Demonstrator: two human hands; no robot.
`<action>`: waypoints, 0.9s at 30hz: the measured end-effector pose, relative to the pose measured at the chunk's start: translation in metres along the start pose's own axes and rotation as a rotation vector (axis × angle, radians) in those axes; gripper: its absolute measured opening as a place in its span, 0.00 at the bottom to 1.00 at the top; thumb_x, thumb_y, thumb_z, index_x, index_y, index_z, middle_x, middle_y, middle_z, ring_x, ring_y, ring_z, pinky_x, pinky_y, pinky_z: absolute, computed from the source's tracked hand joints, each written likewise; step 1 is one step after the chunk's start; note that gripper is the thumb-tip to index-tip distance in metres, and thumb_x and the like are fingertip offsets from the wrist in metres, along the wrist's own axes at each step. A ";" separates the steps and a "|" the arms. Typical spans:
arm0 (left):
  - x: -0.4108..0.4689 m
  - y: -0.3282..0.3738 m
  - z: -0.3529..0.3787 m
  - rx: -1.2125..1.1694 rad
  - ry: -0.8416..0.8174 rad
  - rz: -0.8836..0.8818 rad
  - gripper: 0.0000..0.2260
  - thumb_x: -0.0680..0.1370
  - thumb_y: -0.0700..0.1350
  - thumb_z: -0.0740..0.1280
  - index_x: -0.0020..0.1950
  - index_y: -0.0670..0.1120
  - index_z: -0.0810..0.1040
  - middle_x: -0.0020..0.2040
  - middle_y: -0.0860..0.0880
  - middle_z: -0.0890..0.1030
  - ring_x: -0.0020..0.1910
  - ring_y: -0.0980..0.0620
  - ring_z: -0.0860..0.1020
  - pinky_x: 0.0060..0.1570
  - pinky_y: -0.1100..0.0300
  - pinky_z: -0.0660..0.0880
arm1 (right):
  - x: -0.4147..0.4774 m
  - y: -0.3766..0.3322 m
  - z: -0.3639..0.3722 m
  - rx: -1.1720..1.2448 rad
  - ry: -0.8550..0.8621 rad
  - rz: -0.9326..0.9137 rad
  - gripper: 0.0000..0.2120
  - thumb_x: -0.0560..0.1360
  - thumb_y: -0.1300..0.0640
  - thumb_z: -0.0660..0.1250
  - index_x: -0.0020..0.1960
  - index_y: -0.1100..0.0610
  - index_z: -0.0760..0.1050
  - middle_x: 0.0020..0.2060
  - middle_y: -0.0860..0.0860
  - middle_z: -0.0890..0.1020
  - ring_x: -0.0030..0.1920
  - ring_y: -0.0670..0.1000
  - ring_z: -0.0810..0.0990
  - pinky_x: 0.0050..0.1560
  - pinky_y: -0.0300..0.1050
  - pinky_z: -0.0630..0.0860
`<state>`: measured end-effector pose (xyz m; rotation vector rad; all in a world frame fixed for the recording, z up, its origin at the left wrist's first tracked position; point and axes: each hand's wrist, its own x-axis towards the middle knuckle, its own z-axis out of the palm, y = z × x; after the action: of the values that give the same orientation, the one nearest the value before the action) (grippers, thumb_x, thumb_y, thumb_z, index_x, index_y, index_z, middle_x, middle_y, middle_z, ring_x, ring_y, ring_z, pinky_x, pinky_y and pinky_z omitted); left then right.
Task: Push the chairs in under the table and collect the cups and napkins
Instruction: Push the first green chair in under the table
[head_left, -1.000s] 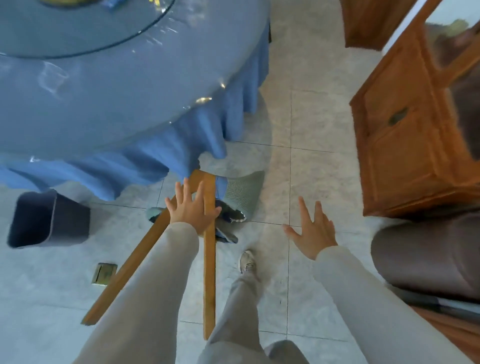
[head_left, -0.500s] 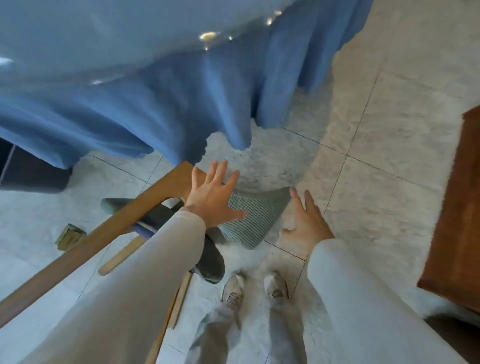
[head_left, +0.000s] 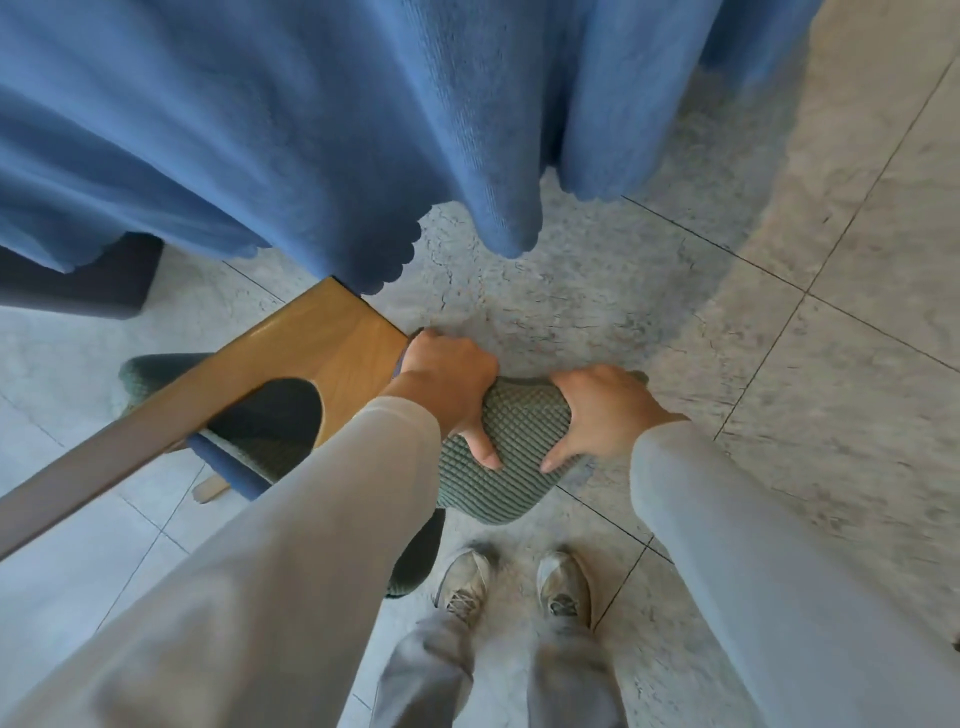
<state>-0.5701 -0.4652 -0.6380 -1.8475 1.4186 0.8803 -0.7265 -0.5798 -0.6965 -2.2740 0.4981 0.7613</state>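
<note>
Left hand (head_left: 447, 384) and right hand (head_left: 605, 410) gripping green cushion (head_left: 511, 457) (thumbs on top), wooden chair (head_left: 291, 358) beside

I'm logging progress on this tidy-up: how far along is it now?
Done: nothing visibly finished. In hand: the left hand and right hand both grip the green seat cushion of a wooden chair that is beyond the hem of the blue tablecloth, not yet pushed under. Left: pushing it in, then cups and napkins, none in view.
</note>
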 end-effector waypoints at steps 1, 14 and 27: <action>0.000 0.000 -0.004 -0.007 -0.018 0.004 0.44 0.55 0.79 0.72 0.62 0.52 0.79 0.50 0.52 0.82 0.52 0.45 0.81 0.59 0.48 0.77 | 0.000 -0.001 -0.002 -0.016 0.001 -0.005 0.42 0.49 0.31 0.80 0.59 0.46 0.78 0.50 0.45 0.84 0.52 0.51 0.82 0.53 0.51 0.79; -0.059 0.041 -0.032 0.027 0.032 0.109 0.35 0.57 0.78 0.72 0.44 0.50 0.71 0.35 0.54 0.71 0.41 0.48 0.73 0.43 0.54 0.66 | -0.078 -0.006 -0.018 -0.262 0.029 -0.003 0.39 0.48 0.22 0.74 0.46 0.51 0.76 0.40 0.48 0.80 0.41 0.53 0.81 0.42 0.47 0.79; -0.232 0.105 -0.110 0.044 0.375 0.204 0.40 0.58 0.78 0.71 0.56 0.49 0.82 0.44 0.52 0.80 0.46 0.48 0.78 0.59 0.50 0.75 | -0.299 -0.065 -0.106 -0.579 0.219 0.092 0.36 0.51 0.19 0.69 0.36 0.49 0.66 0.29 0.45 0.65 0.35 0.51 0.71 0.37 0.45 0.69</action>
<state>-0.7028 -0.4509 -0.3952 -1.9284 1.8658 0.6083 -0.8774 -0.5684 -0.4106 -2.9119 0.5350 0.7782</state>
